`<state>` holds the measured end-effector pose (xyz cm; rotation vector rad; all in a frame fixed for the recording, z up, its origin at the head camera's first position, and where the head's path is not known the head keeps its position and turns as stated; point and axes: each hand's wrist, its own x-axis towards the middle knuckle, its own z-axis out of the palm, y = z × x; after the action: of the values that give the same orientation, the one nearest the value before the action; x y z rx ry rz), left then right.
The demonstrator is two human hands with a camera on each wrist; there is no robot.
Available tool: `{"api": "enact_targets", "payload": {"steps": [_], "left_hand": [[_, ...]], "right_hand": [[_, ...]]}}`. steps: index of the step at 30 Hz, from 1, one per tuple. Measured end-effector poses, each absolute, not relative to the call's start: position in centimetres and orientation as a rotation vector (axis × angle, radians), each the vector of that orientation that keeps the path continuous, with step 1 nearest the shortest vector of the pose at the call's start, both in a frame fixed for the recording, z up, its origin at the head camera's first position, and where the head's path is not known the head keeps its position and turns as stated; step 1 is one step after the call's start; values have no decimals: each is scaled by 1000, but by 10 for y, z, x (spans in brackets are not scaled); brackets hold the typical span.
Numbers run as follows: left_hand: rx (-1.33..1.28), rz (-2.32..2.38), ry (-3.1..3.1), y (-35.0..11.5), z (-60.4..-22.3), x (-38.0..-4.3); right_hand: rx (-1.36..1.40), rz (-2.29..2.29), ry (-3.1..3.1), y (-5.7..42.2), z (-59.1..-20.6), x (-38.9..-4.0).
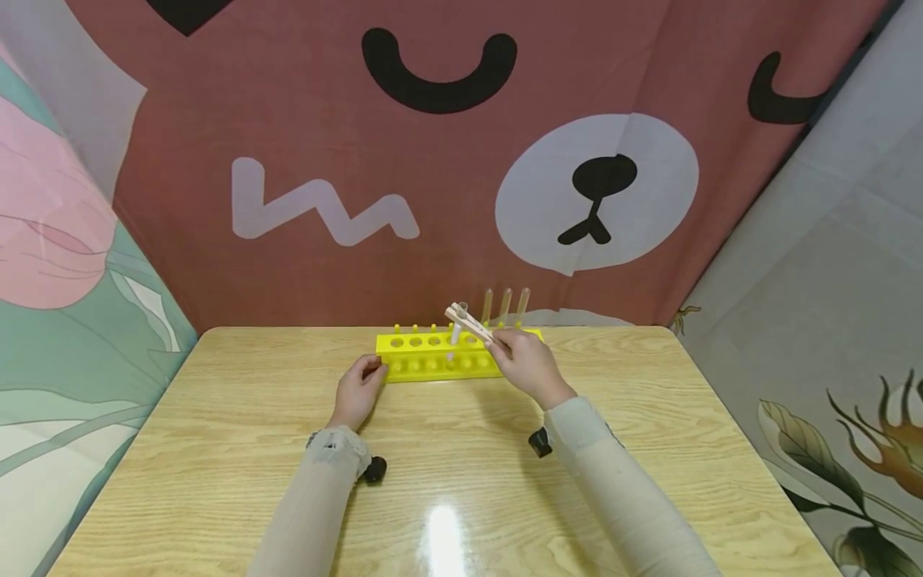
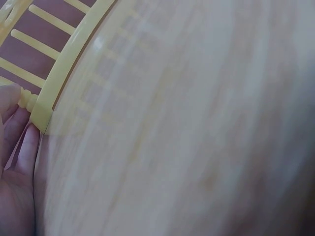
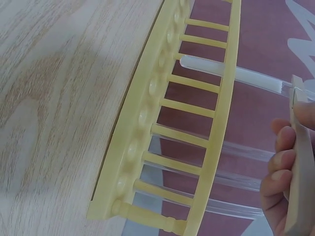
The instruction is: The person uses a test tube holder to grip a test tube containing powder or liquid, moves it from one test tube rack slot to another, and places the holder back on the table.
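Note:
A yellow test tube rack [image 1: 385, 344] stands near the far edge of the wooden table. My left hand [image 1: 358, 390] grips its left end, thumb by the end post [image 2: 27, 100] in the left wrist view. In my right hand [image 1: 534, 370] is a wooden test tube clamp [image 1: 476, 327], slanting up to the left. Its jaws hold a test tube [image 3: 258, 80] with white contents near the mouth. The tube's rounded lower end passes through a hole in the rack's top plate and, in the right wrist view, hangs just short of the base.
Three clear test tubes [image 1: 506, 307] stand upside down on pegs at the rack's back right. Several rack holes and pegs to the left bear no tubes. The table [image 1: 447, 449] reaches a bear-patterned curtain [image 1: 324, 280] behind, with patterned cloths at both sides.

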<state>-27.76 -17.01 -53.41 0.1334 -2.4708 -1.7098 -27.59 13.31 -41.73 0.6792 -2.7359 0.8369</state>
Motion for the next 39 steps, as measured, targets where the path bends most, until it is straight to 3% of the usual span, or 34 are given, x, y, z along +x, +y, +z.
{"api": "enact_targets", "payload": {"steps": [39], "left_hand": [[144, -1717, -2479, -170, -535, -278]], "right_hand": [[667, 759, -2861, 125, -412, -282]]}}
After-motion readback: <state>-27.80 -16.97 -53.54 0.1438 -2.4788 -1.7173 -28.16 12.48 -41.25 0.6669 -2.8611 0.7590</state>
